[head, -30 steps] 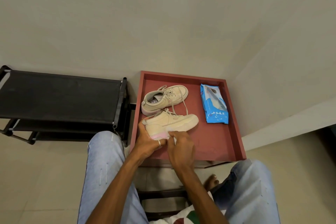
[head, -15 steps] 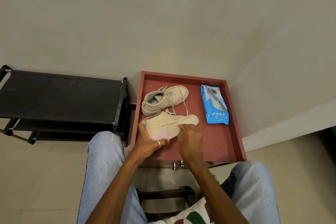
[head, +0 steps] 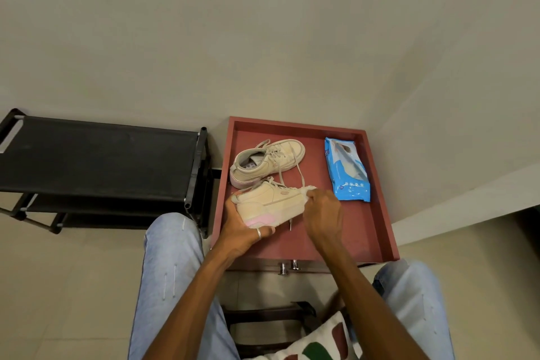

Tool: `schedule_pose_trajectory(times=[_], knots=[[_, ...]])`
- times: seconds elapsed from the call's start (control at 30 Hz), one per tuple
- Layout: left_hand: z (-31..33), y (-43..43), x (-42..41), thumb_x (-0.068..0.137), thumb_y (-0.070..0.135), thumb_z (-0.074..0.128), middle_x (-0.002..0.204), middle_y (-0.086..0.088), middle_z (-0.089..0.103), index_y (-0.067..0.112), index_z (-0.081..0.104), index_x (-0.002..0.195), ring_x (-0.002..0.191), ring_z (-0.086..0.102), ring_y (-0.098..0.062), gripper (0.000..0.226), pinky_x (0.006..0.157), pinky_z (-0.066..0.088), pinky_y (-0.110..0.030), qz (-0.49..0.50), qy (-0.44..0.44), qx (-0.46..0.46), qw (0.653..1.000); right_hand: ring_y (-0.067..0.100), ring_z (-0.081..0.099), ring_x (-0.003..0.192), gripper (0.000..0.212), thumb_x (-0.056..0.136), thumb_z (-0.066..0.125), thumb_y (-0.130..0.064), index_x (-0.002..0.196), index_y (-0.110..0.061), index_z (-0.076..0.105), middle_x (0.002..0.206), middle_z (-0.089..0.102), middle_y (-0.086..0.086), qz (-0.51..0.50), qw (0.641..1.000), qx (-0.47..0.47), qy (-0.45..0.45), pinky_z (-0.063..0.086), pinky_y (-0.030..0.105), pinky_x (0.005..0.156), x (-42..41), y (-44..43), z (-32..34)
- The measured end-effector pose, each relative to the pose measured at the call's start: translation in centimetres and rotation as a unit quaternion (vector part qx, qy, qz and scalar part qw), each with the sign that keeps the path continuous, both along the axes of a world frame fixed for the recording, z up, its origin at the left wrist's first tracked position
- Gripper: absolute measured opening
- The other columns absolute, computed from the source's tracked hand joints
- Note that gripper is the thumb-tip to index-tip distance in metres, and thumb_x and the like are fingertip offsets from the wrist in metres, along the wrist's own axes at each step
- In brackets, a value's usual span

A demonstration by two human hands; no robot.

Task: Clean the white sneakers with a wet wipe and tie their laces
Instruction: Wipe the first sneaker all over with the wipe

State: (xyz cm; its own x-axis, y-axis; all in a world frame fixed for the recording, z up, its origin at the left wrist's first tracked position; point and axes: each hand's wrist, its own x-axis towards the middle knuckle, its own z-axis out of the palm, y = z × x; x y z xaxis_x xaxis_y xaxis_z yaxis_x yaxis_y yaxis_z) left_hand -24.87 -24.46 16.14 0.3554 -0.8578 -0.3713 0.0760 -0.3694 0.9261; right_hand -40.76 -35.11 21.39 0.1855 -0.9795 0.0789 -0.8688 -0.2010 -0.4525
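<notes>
The near sneaker (head: 271, 204) was gripped at its heel by the left hand (head: 242, 231); what seemed a wet wipe (head: 308, 191) was pinched against its toe by the right hand (head: 323, 213); light and stiff-soled, it was judged best steadied by the sole

You get a single view, worn on your head: it looks forward and steeply down over your own lap. Its wide lens spreads the wall (head: 263, 23) across the upper half. The red worktop (head: 355, 231) lies near, just right of centre, and the black shoe rack (head: 96, 161) runs to the left edge. Your jeans (head: 169, 254) frame the bottom corners. Both forearms (head: 201, 286) enter from below; your left hand (head: 241, 231) and your right hand (head: 323, 213), pinching a wet wipe (head: 309, 190), meet at the near sneaker (head: 271, 199) just below centre.
</notes>
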Motion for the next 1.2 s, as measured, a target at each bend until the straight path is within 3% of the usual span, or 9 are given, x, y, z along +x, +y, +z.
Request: schedule_pose_trajectory(times=[0.1,0.23,0.33,0.4,0.47,0.67,0.83,1.07,1.2], knots=[[-0.3,-0.2,-0.1,0.05,0.026,0.089,0.127,0.016,0.043,0.031,0.022,0.133,0.119,0.049,-0.004,0.107,0.098,0.054,-0.033,0.004,0.002,-0.002,1.0,0.035,0.066,0.083,0.026,0.085,0.057,0.003,0.108,0.0,0.071,0.097,0.069,0.021,0.048,0.998,-0.022,-0.017,0.057,0.04,0.069,0.7,2.6,-0.6],[-0.7,-0.3,-0.2,0.058,0.017,0.098,0.125,0.02,0.04,0.028,0.018,0.139,0.113,0.046,0.001,0.115,0.087,0.041,-0.008,0.007,-0.011,-0.009,1.0,0.031,0.065,0.081,0.023,0.083,0.059,0.0,0.102,-0.001,0.072,0.093,0.07,0.016,0.093,0.995,-0.033,-0.024,0.057,0.039,0.069,1.4,6.0,-1.7],[-0.7,-0.2,-0.1,0.055,0.032,0.101,0.134,0.014,0.042,0.03,0.018,0.143,0.121,0.047,-0.007,0.121,0.102,0.048,-0.027,0.015,0.005,0.004,1.0,0.029,0.065,0.079,0.021,0.083,0.06,0.0,0.1,-0.002,0.072,0.093,0.069,0.015,0.093,0.995,-0.038,-0.019,0.057,0.037,0.067,0.9,5.7,-1.6],[-0.5,-0.2,-0.1,0.044,0.048,0.101,0.136,0.014,0.044,0.043,0.021,0.135,0.126,0.049,-0.014,0.121,0.098,0.056,-0.046,0.019,0.033,0.025,0.999,0.029,0.064,0.078,0.02,0.084,0.06,0.0,0.1,-0.002,0.072,0.092,0.068,0.015,0.071,0.997,-0.037,-0.012,0.055,0.036,0.064,0.3,4.6,-1.2],[-0.4,-0.2,0.1,0.037,0.056,0.1,0.136,0.016,0.044,0.048,0.024,0.13,0.127,0.05,-0.015,0.121,0.096,0.057,-0.051,0.02,0.047,0.029,0.998,0.031,0.063,0.078,0.02,0.084,0.059,0.0,0.101,0.0,0.07,0.093,0.067,0.017,0.042,0.999,-0.026,-0.016,0.054,0.037,0.064,-0.2,3.0,-0.9],[-0.1,-0.2,0.0,0.042,0.043,0.098,0.13,0.019,0.046,0.044,0.024,0.13,0.122,0.052,-0.013,0.115,0.088,0.061,-0.051,0.023,0.043,0.034,0.998,0.03,0.062,0.091,0.025,0.091,0.054,0.001,0.112,0.001,0.067,0.105,0.064,0.018,-0.027,0.999,0.005,-0.025,0.047,0.031,0.073,-0.3,0.2,-0.4],[-0.2,-0.3,-0.1,0.052,0.031,0.096,0.128,0.014,0.049,0.039,0.025,0.131,0.118,0.056,-0.017,0.106,0.081,0.063,-0.05,0.031,0.054,0.041,0.997,0.032,0.065,0.081,0.024,0.084,0.059,0.004,0.104,-0.002,0.07,0.094,0.068,0.017,0.057,0.997,-0.046,-0.031,0.056,0.039,0.067,0.4,3.4,-1.5],[-0.6,0.0,0.2,0.039,0.055,0.1,0.133,0.016,0.051,0.045,0.027,0.131,0.122,0.056,-0.013,0.118,0.096,0.056,-0.053,0.022,0.003,0.021,1.0,0.029,0.063,0.078,0.019,0.085,0.058,0.003,0.1,-0.002,0.069,0.091,0.067,0.015,0.072,0.996,-0.056,-0.026,0.055,0.038,0.063,-0.1,3.6,-1.8],[-0.4,-0.1,0.0,0.042,0.046,0.097,0.133,0.02,0.048,0.033,0.026,0.135,0.124,0.05,-0.002,0.118,0.103,0.047,-0.03,0.005,-0.015,-0.001,1.0,0.03,0.061,0.092,0.025,0.091,0.054,-0.001,0.113,-0.003,0.066,0.106,0.064,0.017,-0.04,0.999,0.011,-0.02,0.05,0.035,0.075,-1.1,-0.4,-0.7]])
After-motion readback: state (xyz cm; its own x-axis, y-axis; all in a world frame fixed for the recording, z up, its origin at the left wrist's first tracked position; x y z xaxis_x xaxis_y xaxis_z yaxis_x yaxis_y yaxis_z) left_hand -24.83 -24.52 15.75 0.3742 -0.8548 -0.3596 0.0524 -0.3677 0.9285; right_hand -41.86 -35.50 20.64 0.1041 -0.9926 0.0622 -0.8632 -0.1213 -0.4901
